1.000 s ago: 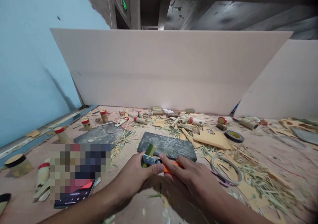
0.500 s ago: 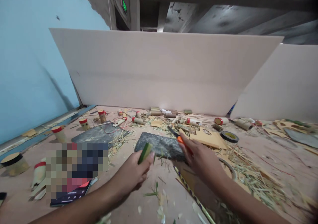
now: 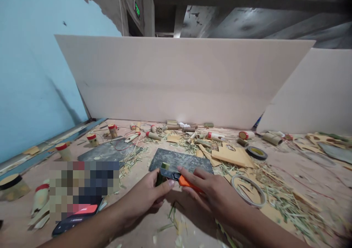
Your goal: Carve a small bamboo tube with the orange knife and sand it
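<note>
My left hand [image 3: 150, 190] is closed around a short green bamboo piece [image 3: 165, 165], whose upper end shows above the fingers. My right hand [image 3: 202, 185] grips an orange utility knife [image 3: 189, 183], the index finger stretched along its top. The knife's blade lies across the bamboo piece near my left thumb; whether it bites into the surface I cannot tell. Behind both hands lies a dark, scuffed flat slab [image 3: 181, 158]. Green shavings [image 3: 172, 218] are scattered on the work surface below the hands.
A phone [image 3: 79, 215] lies at left, near several red-banded bamboo tubes [image 3: 63, 150]. To the right are a tape ring [image 3: 249, 191], a black tape roll [image 3: 256, 152], cut yellow board [image 3: 231, 154] and heaped bamboo strips [image 3: 286, 204]. A white panel [image 3: 181, 79] stands behind.
My right hand has moved left and down, bringing the knife blade from over the slab to the bamboo piece. My left hand stays near its place, thumb now close to the blade.
</note>
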Demonstrator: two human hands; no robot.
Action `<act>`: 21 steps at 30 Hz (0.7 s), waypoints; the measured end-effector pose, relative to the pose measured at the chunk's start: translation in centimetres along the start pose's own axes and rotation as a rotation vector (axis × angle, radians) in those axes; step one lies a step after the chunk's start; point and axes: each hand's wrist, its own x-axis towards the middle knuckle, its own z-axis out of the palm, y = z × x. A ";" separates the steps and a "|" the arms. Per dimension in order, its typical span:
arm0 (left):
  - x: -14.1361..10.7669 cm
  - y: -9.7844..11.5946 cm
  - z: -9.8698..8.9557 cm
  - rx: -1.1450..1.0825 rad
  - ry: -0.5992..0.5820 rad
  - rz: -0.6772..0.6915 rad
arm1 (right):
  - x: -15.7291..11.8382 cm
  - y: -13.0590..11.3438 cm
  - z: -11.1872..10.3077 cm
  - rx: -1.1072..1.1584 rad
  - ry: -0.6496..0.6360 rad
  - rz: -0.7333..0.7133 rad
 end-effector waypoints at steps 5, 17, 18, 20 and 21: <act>0.0 0.1 0.7 -0.028 -0.045 0.030 | 0.0 -0.5 0.5 -0.006 -0.044 -0.046; 1.2 -1.1 1.0 0.149 0.208 0.168 | 0.0 -1.0 1.5 -0.274 0.038 0.099; 1.4 -1.1 1.0 0.181 0.257 0.154 | 0.2 -0.7 1.3 -0.300 0.060 0.188; 1.6 -1.1 0.9 0.194 0.292 0.117 | 0.5 0.1 0.9 -0.341 0.094 0.352; 1.7 -1.1 0.8 0.161 0.268 0.094 | 0.6 0.4 0.7 -0.347 0.098 0.395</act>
